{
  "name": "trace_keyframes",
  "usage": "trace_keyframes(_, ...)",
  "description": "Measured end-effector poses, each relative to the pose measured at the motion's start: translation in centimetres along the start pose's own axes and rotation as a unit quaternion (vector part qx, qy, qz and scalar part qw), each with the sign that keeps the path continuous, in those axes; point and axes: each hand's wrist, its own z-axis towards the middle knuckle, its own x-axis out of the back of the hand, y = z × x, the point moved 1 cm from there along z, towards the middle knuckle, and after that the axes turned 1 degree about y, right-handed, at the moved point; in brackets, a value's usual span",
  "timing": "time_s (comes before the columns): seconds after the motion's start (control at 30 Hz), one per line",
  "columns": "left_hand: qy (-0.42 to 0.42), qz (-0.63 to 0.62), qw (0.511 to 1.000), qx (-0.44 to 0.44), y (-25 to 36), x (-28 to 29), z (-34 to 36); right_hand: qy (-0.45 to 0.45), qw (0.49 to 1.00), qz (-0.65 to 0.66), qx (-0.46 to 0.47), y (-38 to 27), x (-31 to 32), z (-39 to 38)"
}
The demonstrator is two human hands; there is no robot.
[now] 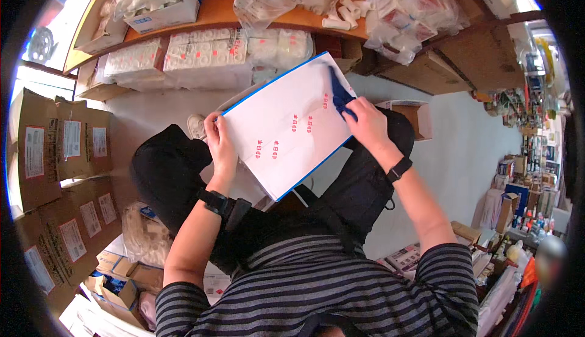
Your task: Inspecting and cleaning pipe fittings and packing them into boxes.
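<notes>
A white board (pixel 262 127) with blue edges rests tilted over my lap. Red printed characters run across it, and a grey smudge shows near its far right corner. My left hand (pixel 220 145) grips the board's left edge, with the thumb on top and the other fingers partly hidden. On the right side, my right hand (pixel 368 124) is closed around a dark blue cloth (pixel 338 90) and presses it to the board's surface.
Ahead, an orange-brown shelf (pixel 213 8) bears plastic bags and white tube-shaped pieces (pixel 342 15). Wrapped white packs (pixel 204 53) sit beneath it. Cardboard boxes (pixel 67 142) are stacked at left. An open carton (pixel 420 120) stands on the floor at right, near crowded shelves (pixel 545 130).
</notes>
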Motion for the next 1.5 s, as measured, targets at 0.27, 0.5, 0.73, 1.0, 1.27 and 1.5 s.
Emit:
trace_keyframes(0.27,-0.006,-0.017,1.0,-0.008,0.5,0.3,0.1,-0.13,0.891,0.375,-0.219,1.2,1.7,2.2)
trace_keyframes(0.5,-0.005,-0.009,1.0,0.0,0.6,0.1,0.0,-0.037,0.969,0.136,0.204,-5.0,-1.0,-0.6)
trace_keyframes(0.73,0.003,-0.015,1.0,-0.014,0.4,0.1,-0.1,-0.07,0.907,0.16,0.384,-13.1,-3.0,-3.2)
trace_keyframes(1.0,-0.006,-0.022,1.0,0.002,0.3,0.2,-0.3,0.027,0.993,-0.11,0.017,1.3,-1.6,0.9)
trace_keyframes(1.27,-0.02,-0.053,0.998,0.026,0.8,0.5,-0.4,-0.164,0.972,-0.157,0.054,0.5,1.4,-2.7)
trace_keyframes(1.5,-0.019,-0.086,0.996,0.012,0.5,0.3,-0.2,0.009,0.998,-0.03,0.052,2.9,-2.2,7.3)
